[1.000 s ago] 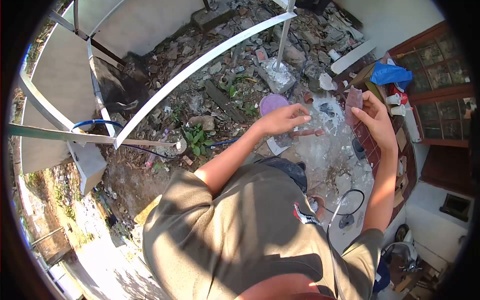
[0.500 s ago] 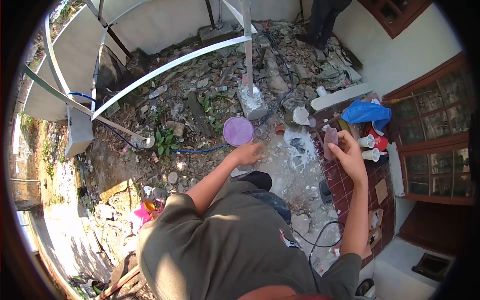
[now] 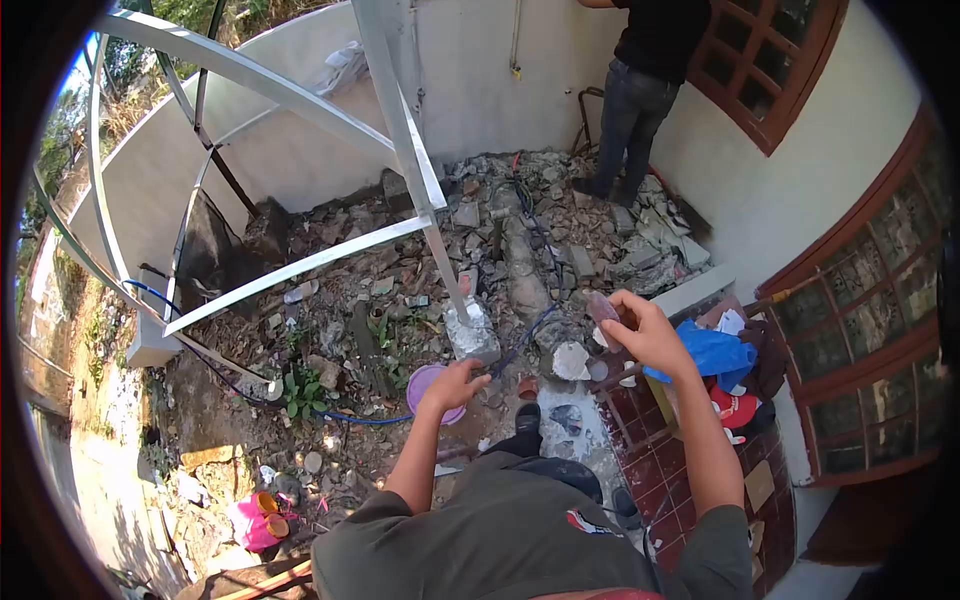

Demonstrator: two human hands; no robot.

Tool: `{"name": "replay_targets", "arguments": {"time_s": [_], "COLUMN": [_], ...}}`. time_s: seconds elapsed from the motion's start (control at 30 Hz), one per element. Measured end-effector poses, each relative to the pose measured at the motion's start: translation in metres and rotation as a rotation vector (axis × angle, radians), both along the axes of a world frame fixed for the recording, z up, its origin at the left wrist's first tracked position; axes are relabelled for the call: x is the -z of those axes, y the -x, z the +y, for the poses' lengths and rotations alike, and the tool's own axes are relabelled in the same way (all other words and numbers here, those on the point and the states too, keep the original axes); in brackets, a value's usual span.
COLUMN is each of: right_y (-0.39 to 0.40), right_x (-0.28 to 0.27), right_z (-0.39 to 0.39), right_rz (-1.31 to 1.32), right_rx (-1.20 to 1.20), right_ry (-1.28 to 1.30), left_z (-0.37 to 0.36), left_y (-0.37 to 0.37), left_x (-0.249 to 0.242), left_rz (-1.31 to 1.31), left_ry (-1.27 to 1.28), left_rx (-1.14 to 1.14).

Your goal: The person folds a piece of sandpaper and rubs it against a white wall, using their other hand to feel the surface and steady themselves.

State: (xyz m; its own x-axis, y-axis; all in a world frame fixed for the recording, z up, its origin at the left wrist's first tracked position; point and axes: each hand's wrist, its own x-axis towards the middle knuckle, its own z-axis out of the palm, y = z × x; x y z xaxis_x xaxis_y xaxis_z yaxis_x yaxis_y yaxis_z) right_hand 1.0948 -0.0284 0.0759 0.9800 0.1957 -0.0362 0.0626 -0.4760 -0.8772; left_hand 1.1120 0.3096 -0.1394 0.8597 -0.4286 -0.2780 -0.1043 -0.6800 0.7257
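Observation:
My right hand (image 3: 645,335) is raised ahead of me, its thumb and fingers pinching a reddish-brown strip that looks like sandpaper (image 3: 602,310). Below it and to the left, my left hand (image 3: 455,388) reaches forward with fingers apart and nothing in them. From my viewpoint, that hand partly covers a round purple lid or bucket top (image 3: 424,384) on the ground. Just beyond its fingertips stands a paint-splashed concrete block (image 3: 478,342), with a slanting white metal post (image 3: 440,260) rising from it.
White curved metal bars (image 3: 300,275) span the left side. Rubble covers the ground, crossed by a blue hose (image 3: 370,418). Another person (image 3: 640,100) stands by the back wall. Red tiles (image 3: 655,480), a blue plastic sheet (image 3: 710,350) and a red cap (image 3: 735,407) are at right.
My view has tilted up and come closer to the metal frame, showing more of the other person. My right hand still grips the strip; my left hand now overlaps the purple lid.

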Motion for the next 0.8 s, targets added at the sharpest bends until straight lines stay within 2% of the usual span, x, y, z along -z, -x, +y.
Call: {"name": "replay_targets", "arguments": {"time_s": [0.03, 0.1, 0.17, 0.3, 0.37, 0.43, 0.6, 0.7, 0.77, 0.8], "right_y": [-0.011, -0.037, -0.059, -0.106, -0.133, -0.160, -0.230, -0.290, -0.329, -0.348], "right_x": [0.005, -0.004, -0.015, -0.031, -0.032, -0.040, -0.038, -0.038, -0.035, -0.031], "right_z": [-0.011, -0.037, -0.062, -0.109, -0.125, -0.135, -0.141, -0.146, -0.146, -0.146], "right_rz": [-0.027, 0.020, -0.012, -0.073, -0.078, -0.084, -0.070, -0.085, -0.163, -0.155], "right_rx": [0.009, -0.009, 0.013, 0.066, 0.086, 0.058, -0.025, -0.091, -0.124, -0.138], "right_ry": [-0.061, -0.085, -0.143, -0.167, -0.169, -0.088, -0.129, -0.115, -0.095, -0.097], "left_z": [-0.008, -0.021, -0.026, -0.007, 0.000, 0.001, -0.018, -0.036, -0.054, -0.062], "left_y": [-0.006, -0.034, -0.053, -0.071, -0.071, -0.072, -0.077, -0.101, -0.127, -0.144], "left_x": [-0.007, -0.026, -0.078, -0.126, -0.124, -0.125, -0.094, -0.075, -0.083, -0.084], "left_rz": [-0.021, -0.106, 0.006, -0.140, -0.158, -0.105, -0.018, -0.026, -0.011, 0.014], "left_ry": [-0.068, 0.054, 0.126, -0.008, -0.042, 0.005, 0.170, 0.195, 0.174, 0.261], "left_rx": [-0.077, -0.086, -0.105, -0.266, -0.305, -0.435, -0.553, -0.514, -0.529, -0.544]}}
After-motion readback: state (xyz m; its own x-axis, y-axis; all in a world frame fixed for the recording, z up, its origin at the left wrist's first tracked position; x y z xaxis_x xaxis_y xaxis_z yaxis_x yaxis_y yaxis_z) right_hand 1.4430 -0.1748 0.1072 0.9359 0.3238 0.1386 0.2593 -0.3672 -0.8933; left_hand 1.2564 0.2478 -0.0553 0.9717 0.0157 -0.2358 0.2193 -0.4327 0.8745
